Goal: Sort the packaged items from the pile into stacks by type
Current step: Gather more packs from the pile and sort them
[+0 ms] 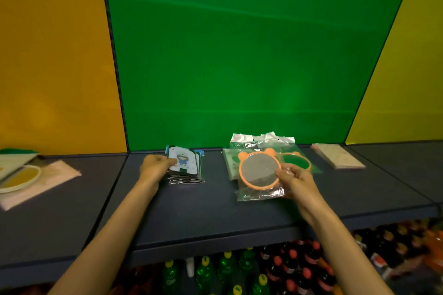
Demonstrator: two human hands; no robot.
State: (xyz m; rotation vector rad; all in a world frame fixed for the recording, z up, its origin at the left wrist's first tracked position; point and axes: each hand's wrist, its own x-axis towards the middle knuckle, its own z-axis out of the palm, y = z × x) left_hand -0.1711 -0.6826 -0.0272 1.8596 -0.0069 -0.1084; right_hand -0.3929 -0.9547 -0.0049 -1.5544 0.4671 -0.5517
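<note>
On the dark shelf (pixel 206 213) lies a stack of flat packets (pixel 185 166) with a cartoon card on top. My left hand (pixel 155 165) rests on its left edge, fingers on the top packet. To the right lies a pile of clear bags. My right hand (pixel 293 178) pinches the right side of an orange round mirror with ears (pixel 259 170) in its clear bag, on top of the pile. Behind it a green mirror of the same shape (pixel 296 160) and a pale green packet (pixel 231 163) show.
A flat pinkish packet stack (pixel 338 158) lies at the back right. At the far left sit a yellow oval mirror (pixel 19 178) and pale packets (pixel 45 179). Bottles (pixel 275 268) fill the shelf below. Green and yellow panels stand behind.
</note>
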